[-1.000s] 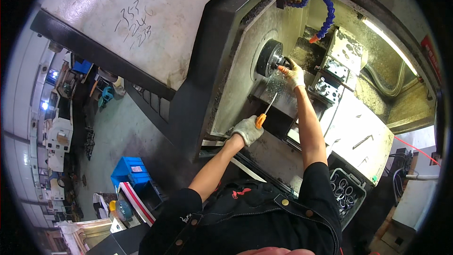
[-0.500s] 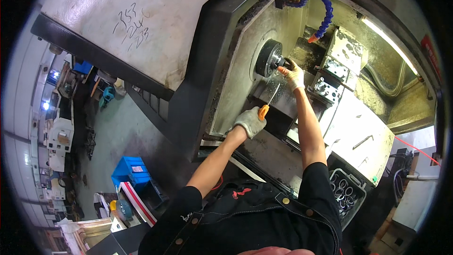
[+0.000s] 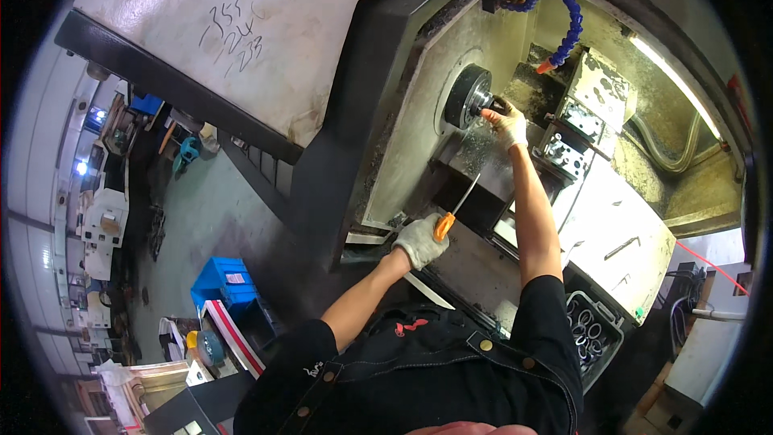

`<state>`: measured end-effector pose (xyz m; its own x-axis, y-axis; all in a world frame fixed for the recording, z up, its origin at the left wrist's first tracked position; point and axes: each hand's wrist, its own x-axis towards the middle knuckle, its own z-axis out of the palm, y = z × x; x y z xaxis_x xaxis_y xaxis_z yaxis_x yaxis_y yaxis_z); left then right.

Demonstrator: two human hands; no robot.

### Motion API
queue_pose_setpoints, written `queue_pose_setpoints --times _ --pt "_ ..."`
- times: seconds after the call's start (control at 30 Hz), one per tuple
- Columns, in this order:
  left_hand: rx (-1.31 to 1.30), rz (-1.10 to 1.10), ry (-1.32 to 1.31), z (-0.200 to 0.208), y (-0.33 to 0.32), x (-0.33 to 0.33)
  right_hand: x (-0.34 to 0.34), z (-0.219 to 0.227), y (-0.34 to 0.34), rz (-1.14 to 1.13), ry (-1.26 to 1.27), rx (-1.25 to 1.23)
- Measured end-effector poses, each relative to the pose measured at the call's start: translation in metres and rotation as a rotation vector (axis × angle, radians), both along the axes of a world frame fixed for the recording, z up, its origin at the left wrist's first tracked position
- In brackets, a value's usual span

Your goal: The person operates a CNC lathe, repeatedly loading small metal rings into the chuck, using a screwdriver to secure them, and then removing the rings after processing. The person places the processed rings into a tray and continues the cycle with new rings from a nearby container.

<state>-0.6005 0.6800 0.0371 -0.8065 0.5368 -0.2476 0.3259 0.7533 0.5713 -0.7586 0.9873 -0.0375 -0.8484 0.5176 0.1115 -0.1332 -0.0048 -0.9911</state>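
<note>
Inside the open lathe, a round black chuck [image 3: 465, 98] with a shiny metal centre sits on the pale wall. At its face, my gloved right hand [image 3: 509, 126] is closed with thumb and fingers around a round metal part [image 3: 482, 101], mostly covered by the fingers. Nearer to me and lower, my gloved left hand [image 3: 420, 243] grips an orange-handled screwdriver-like tool [image 3: 444, 226]. Its thin metal shaft points up toward the chuck, and the tip stands apart from it. The exact shape of that tip is too small to tell.
A blue segmented coolant hose [image 3: 576, 20] curves above the chuck. Tool blocks [image 3: 564, 155] stand right of my right forearm, beside a light metal cover [image 3: 616, 229] with small tools on it. A grey crate [image 3: 616, 346] of metal rings and a blue bin [image 3: 221, 283] flank me.
My left hand has drawn back toward me with the orange-handled tool, its tip now farther from the chuck. My right hand stays at the chuck face. The whole view has shifted slightly.
</note>
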Motion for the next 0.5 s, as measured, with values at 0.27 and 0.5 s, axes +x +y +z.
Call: queue_pose_setpoints --times 0.27,0.5 --pt "0.105 0.028 0.037 0.011 -0.006 -0.003 0.009 0.008 -0.003 0.055 -0.226 -0.143" --pt "0.412 0.035 -0.049 0.055 -0.08 0.047 0.006 0.007 -0.015 -0.065 -0.148 0.061"
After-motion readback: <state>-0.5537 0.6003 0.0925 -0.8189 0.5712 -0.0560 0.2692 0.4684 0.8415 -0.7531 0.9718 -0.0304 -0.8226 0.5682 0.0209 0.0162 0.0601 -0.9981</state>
